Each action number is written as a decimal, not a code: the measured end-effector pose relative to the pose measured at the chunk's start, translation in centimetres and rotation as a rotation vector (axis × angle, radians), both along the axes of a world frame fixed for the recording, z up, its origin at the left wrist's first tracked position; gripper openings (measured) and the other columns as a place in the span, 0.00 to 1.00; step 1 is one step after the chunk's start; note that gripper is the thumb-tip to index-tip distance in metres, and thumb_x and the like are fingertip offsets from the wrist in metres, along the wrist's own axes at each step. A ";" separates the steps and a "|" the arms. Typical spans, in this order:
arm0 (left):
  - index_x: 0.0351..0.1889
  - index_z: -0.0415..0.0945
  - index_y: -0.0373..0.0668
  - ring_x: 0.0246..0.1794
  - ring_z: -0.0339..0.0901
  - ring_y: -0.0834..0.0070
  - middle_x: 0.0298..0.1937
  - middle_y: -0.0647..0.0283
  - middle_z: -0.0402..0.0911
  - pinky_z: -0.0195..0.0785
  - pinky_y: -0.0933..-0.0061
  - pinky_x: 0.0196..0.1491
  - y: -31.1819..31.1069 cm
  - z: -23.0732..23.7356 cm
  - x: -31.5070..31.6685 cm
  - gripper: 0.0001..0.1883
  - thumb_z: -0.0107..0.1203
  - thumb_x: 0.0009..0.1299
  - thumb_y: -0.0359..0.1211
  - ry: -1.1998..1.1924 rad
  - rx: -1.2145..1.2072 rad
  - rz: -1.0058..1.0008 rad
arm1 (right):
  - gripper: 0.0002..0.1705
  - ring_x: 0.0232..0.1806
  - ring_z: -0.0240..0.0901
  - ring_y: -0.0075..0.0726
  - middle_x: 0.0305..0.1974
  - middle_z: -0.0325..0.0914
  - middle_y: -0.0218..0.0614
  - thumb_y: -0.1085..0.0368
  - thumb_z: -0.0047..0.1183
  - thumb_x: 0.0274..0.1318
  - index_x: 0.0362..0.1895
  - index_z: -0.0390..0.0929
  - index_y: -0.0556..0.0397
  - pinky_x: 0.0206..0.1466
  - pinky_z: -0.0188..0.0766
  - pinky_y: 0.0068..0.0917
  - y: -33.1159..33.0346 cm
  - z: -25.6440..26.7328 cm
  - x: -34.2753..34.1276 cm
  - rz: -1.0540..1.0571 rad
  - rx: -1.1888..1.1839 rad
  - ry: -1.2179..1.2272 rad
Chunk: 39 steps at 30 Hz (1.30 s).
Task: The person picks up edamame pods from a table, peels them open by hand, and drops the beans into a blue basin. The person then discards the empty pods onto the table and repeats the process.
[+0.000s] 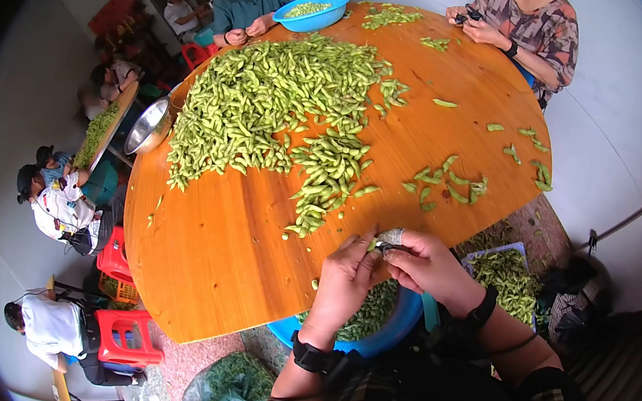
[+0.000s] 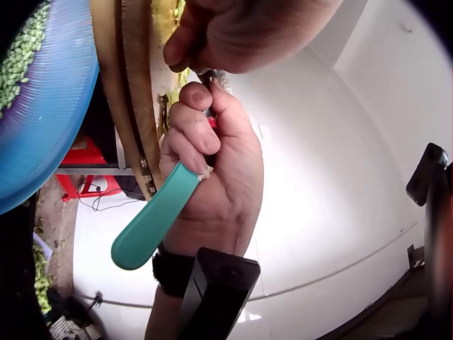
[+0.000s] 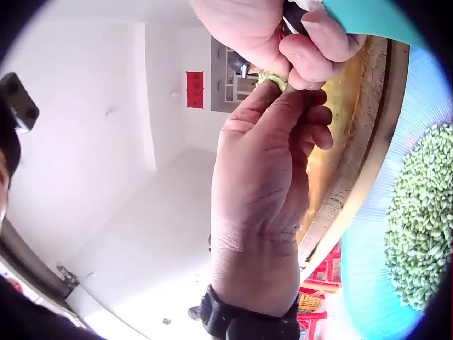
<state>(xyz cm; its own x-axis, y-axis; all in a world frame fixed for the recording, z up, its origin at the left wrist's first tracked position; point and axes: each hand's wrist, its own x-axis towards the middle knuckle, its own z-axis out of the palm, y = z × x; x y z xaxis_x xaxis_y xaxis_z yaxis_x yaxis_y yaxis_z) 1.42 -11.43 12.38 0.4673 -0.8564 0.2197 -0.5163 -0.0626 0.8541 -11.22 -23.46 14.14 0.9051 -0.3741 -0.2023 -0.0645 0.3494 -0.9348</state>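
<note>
Over the table's near edge, my left hand (image 1: 343, 281) pinches a green soybean pod (image 3: 271, 78) between thumb and fingers. Close against it, my right hand (image 1: 438, 273) grips a tool by its turquoise handle (image 2: 157, 219), which sticks out below the curled fingers. The tool's dark working end is mostly hidden where the fingertips meet. A greyish wrap (image 1: 391, 236) shows at the right hand's fingertips. Below both hands, a blue basin (image 2: 67, 134) holds shelled green beans (image 3: 422, 227). On the table, a small group of pods (image 1: 328, 171) lies in front of the hands.
A large pod heap (image 1: 269, 102) covers much of the round wooden table (image 1: 209, 267). A metal bowl (image 1: 149, 127) and a blue bowl (image 1: 312, 13) stand at its edge. Two people sit across. Red stools (image 1: 124, 335) and a bag of greens (image 1: 229, 390) are on the floor.
</note>
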 end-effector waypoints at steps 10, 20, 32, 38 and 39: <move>0.65 0.67 0.39 0.27 0.69 0.85 0.38 0.67 0.78 0.64 0.87 0.30 0.4 0.4 1.3 0.18 0.42 0.79 0.32 1.023 -0.063 -0.139 | 0.08 0.14 0.56 0.13 0.21 0.67 0.23 0.67 0.45 0.66 0.40 0.75 0.57 0.16 0.49 0.14 -1.3 1.4 -0.2 0.100 -0.023 0.042; 0.49 0.69 0.35 0.22 0.67 0.83 0.35 0.64 0.76 0.60 0.83 0.24 0.2 -0.9 -0.2 0.11 0.37 0.76 0.28 0.906 -0.082 0.023 | 0.09 0.29 0.70 0.16 0.28 0.77 0.28 0.75 0.47 0.62 0.44 0.76 0.60 0.32 0.70 0.20 1.7 -0.8 0.7 -0.171 -0.658 -0.151; 0.49 0.71 0.39 0.26 0.65 0.86 0.32 0.71 0.74 0.60 0.85 0.28 0.8 -1.2 -0.4 0.09 0.43 0.78 0.33 0.930 -0.141 0.012 | 0.11 0.22 0.64 0.13 0.25 0.72 0.23 0.71 0.47 0.64 0.49 0.77 0.56 0.25 0.64 0.17 1.6 -1.4 1.1 -0.152 -0.614 -0.094; 0.45 0.79 0.40 0.31 0.74 0.63 0.37 0.56 0.79 0.67 0.69 0.34 3.9 -0.5 -0.9 0.09 0.53 0.69 0.27 -0.024 0.045 0.119 | 0.13 0.17 0.59 0.12 0.23 0.71 0.23 0.67 0.45 0.67 0.53 0.75 0.52 0.19 0.57 0.15 -4.1 -1.2 -0.2 -0.437 -0.426 0.077; 0.45 0.79 0.40 0.31 0.74 0.63 0.37 0.56 0.79 0.67 0.69 0.34 4.0 0.2 -0.8 0.09 0.53 0.69 0.27 -0.028 0.045 0.116 | 0.11 0.16 0.60 0.13 0.23 0.71 0.25 0.68 0.45 0.67 0.50 0.75 0.54 0.19 0.57 0.16 -6.3 -2.9 -1.0 -0.443 -0.632 0.066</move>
